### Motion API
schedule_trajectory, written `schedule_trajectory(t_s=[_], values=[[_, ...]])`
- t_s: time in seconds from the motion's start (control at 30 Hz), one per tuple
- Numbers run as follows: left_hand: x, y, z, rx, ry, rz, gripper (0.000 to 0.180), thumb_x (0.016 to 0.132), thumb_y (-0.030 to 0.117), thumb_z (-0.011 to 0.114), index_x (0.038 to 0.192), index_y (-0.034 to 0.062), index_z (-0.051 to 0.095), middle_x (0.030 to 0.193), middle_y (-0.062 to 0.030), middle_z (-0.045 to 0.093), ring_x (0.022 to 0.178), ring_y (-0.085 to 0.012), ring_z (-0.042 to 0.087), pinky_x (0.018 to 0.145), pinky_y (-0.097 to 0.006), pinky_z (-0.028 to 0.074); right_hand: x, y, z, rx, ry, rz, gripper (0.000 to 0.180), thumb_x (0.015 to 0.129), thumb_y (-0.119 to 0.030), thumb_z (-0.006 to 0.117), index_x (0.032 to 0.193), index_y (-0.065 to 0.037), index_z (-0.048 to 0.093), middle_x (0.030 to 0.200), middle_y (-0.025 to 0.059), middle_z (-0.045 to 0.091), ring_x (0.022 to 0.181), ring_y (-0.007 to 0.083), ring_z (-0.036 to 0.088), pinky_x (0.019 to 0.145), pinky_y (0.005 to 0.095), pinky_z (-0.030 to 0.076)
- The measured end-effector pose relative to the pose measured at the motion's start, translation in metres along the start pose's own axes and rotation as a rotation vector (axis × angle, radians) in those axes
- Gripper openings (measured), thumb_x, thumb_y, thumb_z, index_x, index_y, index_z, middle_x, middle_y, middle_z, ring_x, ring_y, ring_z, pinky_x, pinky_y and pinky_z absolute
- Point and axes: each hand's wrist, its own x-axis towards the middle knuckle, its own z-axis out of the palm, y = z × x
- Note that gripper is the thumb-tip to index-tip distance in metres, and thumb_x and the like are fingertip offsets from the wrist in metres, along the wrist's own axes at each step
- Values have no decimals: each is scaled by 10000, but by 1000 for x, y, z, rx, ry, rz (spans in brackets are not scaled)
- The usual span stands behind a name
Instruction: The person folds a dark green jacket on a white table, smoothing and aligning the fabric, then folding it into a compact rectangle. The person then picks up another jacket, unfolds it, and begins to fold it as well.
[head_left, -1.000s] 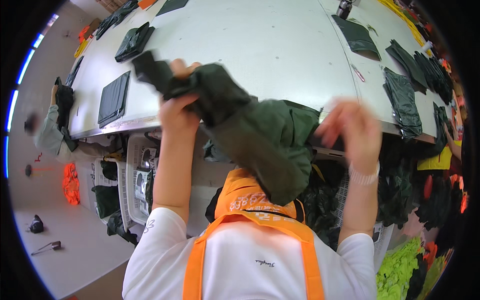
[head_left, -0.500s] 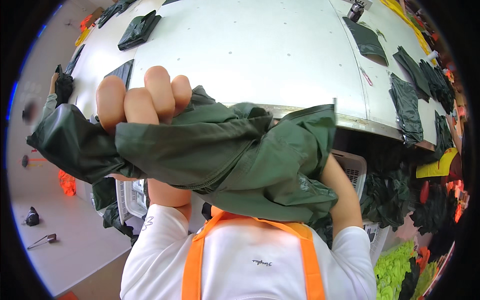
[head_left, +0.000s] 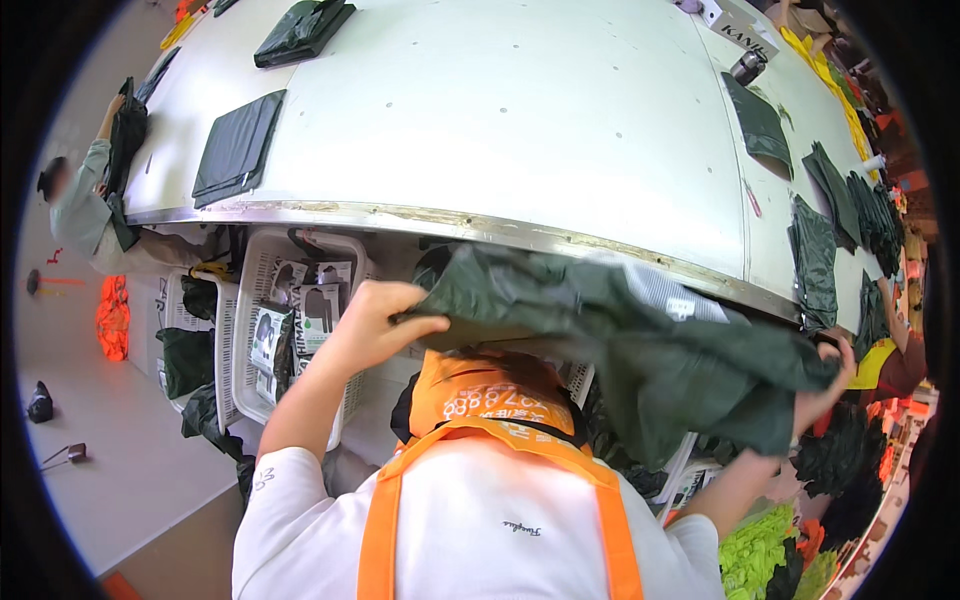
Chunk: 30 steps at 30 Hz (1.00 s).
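Observation:
A dark green waterproof garment (head_left: 540,295) is stretched sideways in front of me, just below the table edge. My left hand (head_left: 385,320) pinches its left end between thumb and fingers. The right end is gripped by my right hand (head_left: 828,375), partly covered by the cloth and slightly blurred. A loose fold hangs down beside my right forearm. A grey striped panel with a small white label (head_left: 681,309) shows along its upper side. I cannot tell which kind of garment it is.
The white table (head_left: 420,120) carries folded dark green garments (head_left: 240,147), more at its right end, and a metal bottle (head_left: 748,67). Under its edge stands a white basket (head_left: 232,345) with packets. A co-worker (head_left: 85,215) handles dark cloth at the left. Bright green cloth (head_left: 755,550) lies lower right.
The garment has gone from bunched up near my head to stretched out lower and farther right. My left hand moved down and right; my right hand came into view at the far end.

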Motion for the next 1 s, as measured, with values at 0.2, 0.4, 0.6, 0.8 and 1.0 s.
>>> schedule_trajectory(t_s=[0.2,0.4,0.6,0.8,1.0], values=[[-43,-42,-47,-467,748,33,442,902,384,519,660,16,545,635,-23,548,552,-174,482,527,-328,388,24,-125,-44,265,-542,125,386,916,-56,455,1292,-1,388,723,41,447,643,73,466,625,207,413],[-19,-58,-170,141,1260,1304,333,875,361,602,805,40,545,693,-58,527,688,-157,541,658,-287,461,78,-169,6,-574,-354,-353,323,938,-155,472,1232,-24,449,828,92,539,717,165,538,672,277,442],[68,-27,-184,883,1534,393,205,857,151,668,954,-23,621,860,-105,648,730,-180,607,711,-288,499,181,-79,141,-814,-20,-844,268,933,-184,523,1143,-17,524,943,135,597,839,218,580,783,321,449],[307,-135,-147,663,979,248,150,855,213,634,917,79,607,900,-102,606,807,-308,605,705,-374,477,232,116,337,-773,-225,-455,311,912,-320,563,1056,-52,497,796,245,619,737,408,608,626,455,449],[403,-298,-52,771,710,-379,148,882,253,562,942,118,552,936,-72,580,851,-300,582,715,-434,414,230,323,448,-1025,-581,70,408,925,-421,460,1106,-59,408,885,245,645,823,440,614,711,492,473]])
